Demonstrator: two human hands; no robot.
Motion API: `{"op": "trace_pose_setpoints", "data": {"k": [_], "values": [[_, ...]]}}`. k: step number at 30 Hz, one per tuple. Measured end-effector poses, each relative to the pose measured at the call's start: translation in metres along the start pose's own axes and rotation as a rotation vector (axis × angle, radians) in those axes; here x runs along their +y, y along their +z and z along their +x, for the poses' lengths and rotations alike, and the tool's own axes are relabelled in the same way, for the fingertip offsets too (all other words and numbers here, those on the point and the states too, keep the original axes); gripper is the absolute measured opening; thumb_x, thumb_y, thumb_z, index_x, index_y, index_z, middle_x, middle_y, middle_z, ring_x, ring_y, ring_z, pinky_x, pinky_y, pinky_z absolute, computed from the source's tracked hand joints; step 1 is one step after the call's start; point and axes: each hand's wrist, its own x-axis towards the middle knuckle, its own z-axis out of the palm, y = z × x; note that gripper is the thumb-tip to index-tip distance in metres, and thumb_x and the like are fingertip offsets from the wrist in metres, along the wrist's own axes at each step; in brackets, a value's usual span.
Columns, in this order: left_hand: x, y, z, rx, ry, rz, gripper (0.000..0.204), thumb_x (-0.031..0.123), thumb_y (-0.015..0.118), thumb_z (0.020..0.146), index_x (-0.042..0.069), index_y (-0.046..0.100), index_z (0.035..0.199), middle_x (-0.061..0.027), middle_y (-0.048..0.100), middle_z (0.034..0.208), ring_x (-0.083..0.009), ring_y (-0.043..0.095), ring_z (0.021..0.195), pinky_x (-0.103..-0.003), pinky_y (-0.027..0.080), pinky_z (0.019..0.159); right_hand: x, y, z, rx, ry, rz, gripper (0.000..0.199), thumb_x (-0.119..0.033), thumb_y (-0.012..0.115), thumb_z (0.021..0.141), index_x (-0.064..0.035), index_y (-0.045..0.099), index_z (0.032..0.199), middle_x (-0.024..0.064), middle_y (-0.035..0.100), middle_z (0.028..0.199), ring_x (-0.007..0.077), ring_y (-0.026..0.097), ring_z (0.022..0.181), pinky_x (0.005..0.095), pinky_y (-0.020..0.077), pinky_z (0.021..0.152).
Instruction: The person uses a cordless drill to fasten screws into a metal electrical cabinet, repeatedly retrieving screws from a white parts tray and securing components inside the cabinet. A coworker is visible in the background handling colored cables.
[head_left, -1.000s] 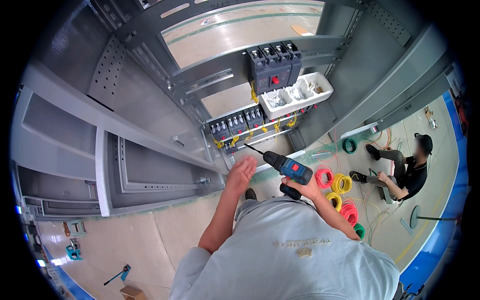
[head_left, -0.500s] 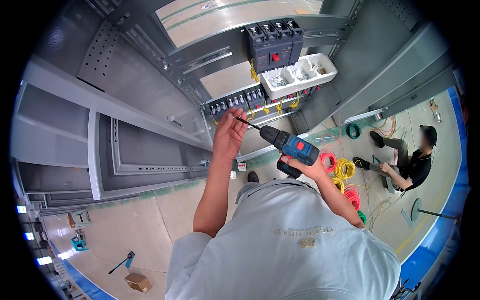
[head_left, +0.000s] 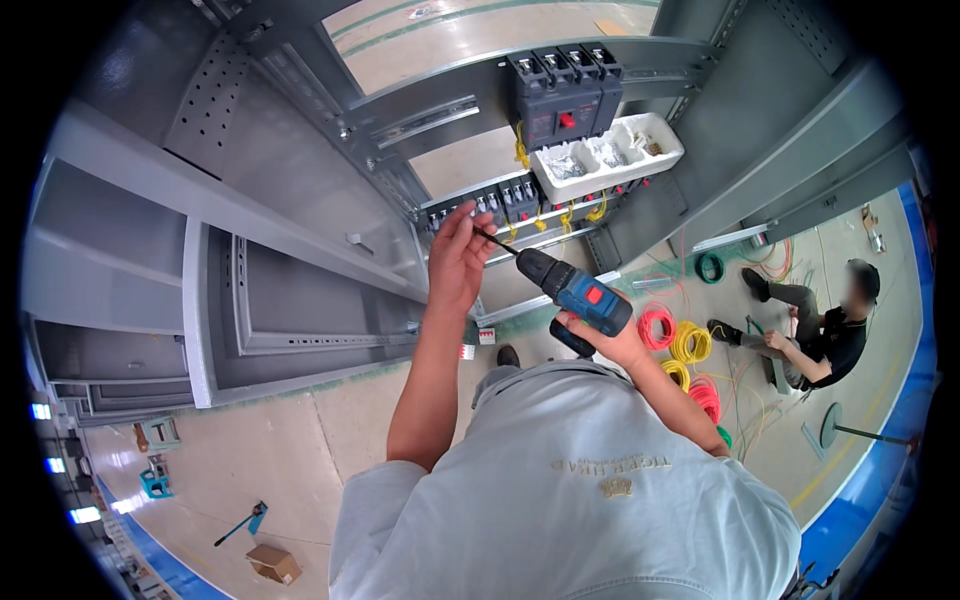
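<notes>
My right hand (head_left: pixel 618 343) grips a blue and black cordless drill (head_left: pixel 580 292) by its handle, with the long dark bit (head_left: pixel 496 241) slanting up to the left. At the tip of that bit, the fingers of my left hand (head_left: pixel 458 265) are pinched together. Whatever small piece they may hold there is too small to make out. Just beyond my left fingertips is a row of small dark circuit breakers (head_left: pixel 517 198) on a rail in the grey cabinet. A larger breaker (head_left: pixel 566 110) with a red switch is mounted above them.
A white foam tray (head_left: pixel 610 182) with small metal parts sits below the large breaker. Grey cabinet panels (head_left: pixel 150 185) flank my left side. Coils of yellow wire (head_left: pixel 690 342) and red wire (head_left: pixel 656 327) lie to the right, near a seated person (head_left: pixel 835 335). A cardboard box (head_left: pixel 273 565) is at lower left.
The view has shifted slightly, so the cabinet appears a little further right. My left fingers have closed in more around the bit's tip; the drill stays in my right hand.
</notes>
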Motion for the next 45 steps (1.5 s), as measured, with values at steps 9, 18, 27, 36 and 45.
{"op": "trace_pose_setpoints", "data": {"k": [9, 18, 27, 36, 45], "values": [[0.028, 0.021, 0.045, 0.043, 0.088, -0.286, 0.022, 0.023, 0.058, 0.105, 0.003, 0.062, 0.112, -0.0054, 0.069, 0.107, -0.0108, 0.065, 0.09, -0.027, 0.055, 0.078, -0.012, 0.045, 0.058, 0.133, -0.44, -0.267, 0.042, -0.004, 0.081, 0.073, 0.0, 0.065, 0.112, 0.0147, 0.069, 0.098, 0.0323, 0.069, 0.086, 0.0356, 0.0548, 0.079], [0.058, 0.019, 0.102, 0.032, 0.157, -0.54, 0.019, 0.019, 0.058, 0.104, 0.002, 0.062, 0.112, -0.0064, 0.07, 0.103, -0.0118, 0.066, 0.083, -0.028, 0.054, 0.071, -0.021, 0.091, 0.107, 0.19, -0.488, -0.321, 0.054, -0.002, 0.073, 0.077, -0.0012, 0.061, 0.13, 0.0185, 0.068, 0.108, 0.0354, 0.068, 0.094, 0.0382, 0.0548, 0.083], [0.057, -0.003, 0.13, -0.172, 0.086, -0.708, 0.018, 0.017, 0.059, 0.1, 0.003, 0.068, 0.107, -0.0034, 0.072, 0.096, -0.011, 0.067, 0.078, -0.029, 0.054, 0.07, -0.03, 0.109, 0.118, 0.201, -0.558, -0.389, 0.058, -0.005, 0.073, 0.076, 0.0016, 0.059, 0.131, 0.0207, 0.066, 0.104, 0.0391, 0.067, 0.092, 0.0398, 0.0548, 0.081], [0.06, -0.001, 0.129, -0.157, 0.088, -0.691, 0.017, 0.017, 0.06, 0.101, 0.004, 0.068, 0.106, -0.0034, 0.073, 0.097, -0.0105, 0.066, 0.076, -0.028, 0.054, 0.068, -0.025, 0.122, 0.119, 0.226, -0.563, -0.461, 0.062, -0.008, 0.074, 0.076, 0.0014, 0.057, 0.135, 0.0212, 0.065, 0.106, 0.04, 0.067, 0.092, 0.041, 0.0546, 0.08], [0.058, -0.001, 0.13, -0.208, 0.098, -0.729, 0.019, 0.019, 0.057, 0.103, 0.004, 0.068, 0.106, -0.0039, 0.074, 0.096, -0.0108, 0.067, 0.077, -0.028, 0.054, 0.069, -0.03, 0.133, 0.12, 0.249, -0.577, -0.456, 0.062, -0.009, 0.075, 0.075, 0.0001, 0.057, 0.134, 0.0205, 0.066, 0.107, 0.0392, 0.067, 0.09, 0.0403, 0.0551, 0.078]]}}
